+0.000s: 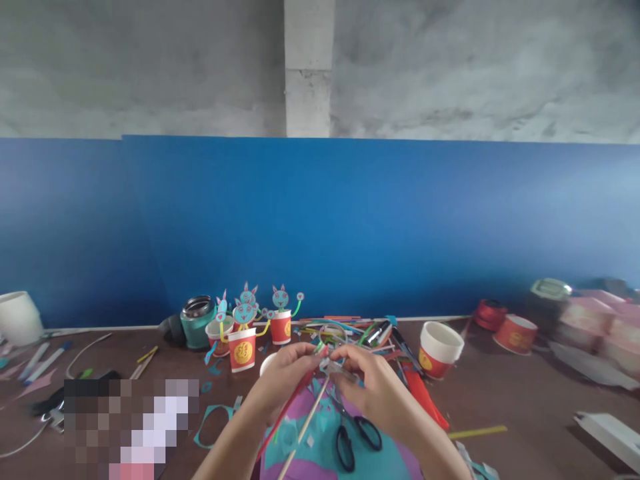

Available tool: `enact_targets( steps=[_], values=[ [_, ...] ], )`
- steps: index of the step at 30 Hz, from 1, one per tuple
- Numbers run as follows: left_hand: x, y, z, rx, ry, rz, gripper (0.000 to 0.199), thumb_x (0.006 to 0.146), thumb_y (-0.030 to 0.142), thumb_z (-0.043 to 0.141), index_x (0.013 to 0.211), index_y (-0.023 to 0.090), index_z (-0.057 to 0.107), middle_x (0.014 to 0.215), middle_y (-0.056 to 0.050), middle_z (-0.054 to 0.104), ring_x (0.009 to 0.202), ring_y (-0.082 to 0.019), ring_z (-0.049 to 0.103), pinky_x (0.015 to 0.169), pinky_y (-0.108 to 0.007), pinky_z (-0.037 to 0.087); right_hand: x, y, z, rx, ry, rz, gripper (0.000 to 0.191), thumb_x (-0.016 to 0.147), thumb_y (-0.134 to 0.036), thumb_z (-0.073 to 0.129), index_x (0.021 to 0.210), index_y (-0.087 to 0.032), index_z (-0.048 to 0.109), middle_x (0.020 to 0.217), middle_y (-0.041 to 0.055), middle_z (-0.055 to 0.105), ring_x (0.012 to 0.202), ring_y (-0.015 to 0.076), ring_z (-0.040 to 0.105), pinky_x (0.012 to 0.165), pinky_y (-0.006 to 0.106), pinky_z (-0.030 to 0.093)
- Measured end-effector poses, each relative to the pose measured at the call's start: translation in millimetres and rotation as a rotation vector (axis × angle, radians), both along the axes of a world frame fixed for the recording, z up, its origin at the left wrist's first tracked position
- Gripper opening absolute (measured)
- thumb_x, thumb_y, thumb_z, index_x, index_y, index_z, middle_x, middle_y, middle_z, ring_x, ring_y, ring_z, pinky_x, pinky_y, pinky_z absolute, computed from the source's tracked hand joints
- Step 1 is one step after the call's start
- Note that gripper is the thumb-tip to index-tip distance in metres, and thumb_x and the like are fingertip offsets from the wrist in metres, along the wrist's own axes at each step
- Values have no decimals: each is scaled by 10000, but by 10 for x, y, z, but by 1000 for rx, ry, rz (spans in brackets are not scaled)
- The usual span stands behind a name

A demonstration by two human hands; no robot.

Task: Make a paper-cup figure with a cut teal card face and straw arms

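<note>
My left hand [287,377] and my right hand [367,380] meet over the table, fingers pinched around something small with red and green on it. A clear or whitish strip [340,368] shows at my right fingers. From between the hands a thin wooden stick [306,427] slants down towards me. A long red strip [284,419] runs down from beneath my left hand. Black-handled scissors [345,448] lie below my right hand on teal and purple paper [320,463]. What exactly each hand grips is partly hidden by the fingers.
Red-and-white paper cups with blue cat-like figures [243,350] stand left of the hands, beside a teal flask [197,323]. Stacked paper cups [440,350] stand to the right. Pens and strips [380,333] lie behind. A blue partition [320,227] closes off the back.
</note>
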State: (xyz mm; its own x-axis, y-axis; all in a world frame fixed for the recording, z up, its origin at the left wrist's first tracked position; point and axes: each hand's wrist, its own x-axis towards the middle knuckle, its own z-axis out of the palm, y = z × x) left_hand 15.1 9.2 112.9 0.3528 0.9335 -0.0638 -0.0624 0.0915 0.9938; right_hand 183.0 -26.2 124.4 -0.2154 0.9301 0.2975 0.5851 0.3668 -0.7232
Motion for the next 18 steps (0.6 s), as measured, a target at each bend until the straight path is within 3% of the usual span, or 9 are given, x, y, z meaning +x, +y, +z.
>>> enact_targets(
  steps=[3, 7, 11, 15, 18],
  values=[
    [-5, 30, -65, 162, 181, 41, 367, 726, 505, 610, 720, 138, 600, 542, 52, 465, 492, -78, 371, 485, -212, 263, 25, 23, -10, -15, -25, 25, 129, 778, -245, 557, 883, -212, 625, 666, -25, 617, 625, 138, 537, 562, 231, 367],
    [-15, 15, -114, 402, 492, 87, 318, 788, 444, 549, 665, 156, 603, 556, 36, 495, 542, -108, 418, 513, -223, 252, 132, 125, -50, -55, -122, 22, 132, 748, -237, 569, 850, -194, 640, 741, 5, 653, 648, 150, 559, 577, 238, 389],
    [1, -28, -121, 577, 814, 138, 286, 785, 433, 560, 699, 188, 679, 535, 23, 548, 528, -124, 439, 529, -246, 208, 201, 185, -230, -129, -393, -38, 188, 715, -174, 511, 824, -170, 665, 740, 59, 689, 713, 209, 623, 623, 281, 423],
    [9, -23, -152, 578, 874, 99, 258, 764, 435, 586, 715, 216, 712, 520, 21, 580, 515, -128, 461, 526, -243, 216, 107, 121, -510, -328, -713, -76, 306, 624, -203, 610, 903, -108, 692, 929, 195, 709, 896, 349, 648, 725, 376, 468],
    [-8, -9, -168, 580, 803, 35, 196, 753, 389, 605, 771, 240, 731, 687, 6, 667, 606, -138, 536, 556, -224, 285, -1, 68, -646, -392, -794, -126, 489, 569, -154, 626, 1058, -157, 654, 1015, 172, 708, 940, 354, 656, 735, 377, 490]
  ],
)
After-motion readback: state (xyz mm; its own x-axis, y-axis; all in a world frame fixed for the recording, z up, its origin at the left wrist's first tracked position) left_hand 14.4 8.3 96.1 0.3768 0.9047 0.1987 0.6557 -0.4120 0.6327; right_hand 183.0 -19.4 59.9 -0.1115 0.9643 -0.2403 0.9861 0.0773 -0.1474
